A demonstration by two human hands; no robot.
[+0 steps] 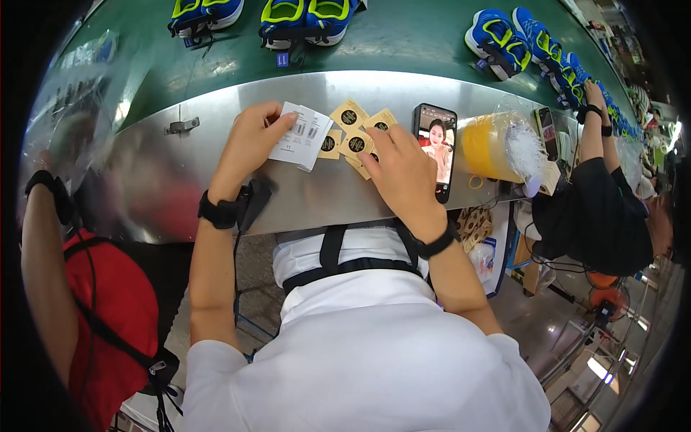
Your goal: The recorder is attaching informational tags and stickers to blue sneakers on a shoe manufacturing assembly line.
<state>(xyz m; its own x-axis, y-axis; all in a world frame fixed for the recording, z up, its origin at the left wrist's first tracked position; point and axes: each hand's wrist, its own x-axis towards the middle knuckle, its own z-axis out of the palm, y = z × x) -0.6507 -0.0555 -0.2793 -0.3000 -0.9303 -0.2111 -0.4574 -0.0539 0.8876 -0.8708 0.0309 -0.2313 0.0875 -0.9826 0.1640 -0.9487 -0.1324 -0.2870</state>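
My left hand (252,144) grips a small stack of white paper labels (302,135) printed with barcodes, its thumb pressed on the top one. Just right of it, several tan square tags (356,142) with black round prints lie in a loose, overlapping pile on the metal edge of the table. Over the right side of this pile is my right hand (407,176), thumb and fingers apart, fingertips at the tags. Whether a tag is pinched there does not show.
A phone (435,151) with a lit screen lies right of my right hand. Beyond it are a yellow tub (493,147) and white plastic strands (524,147). Blue-and-lime shoes (306,20) stand on the green belt (403,43). Co-workers flank me, one in a red top (119,302).
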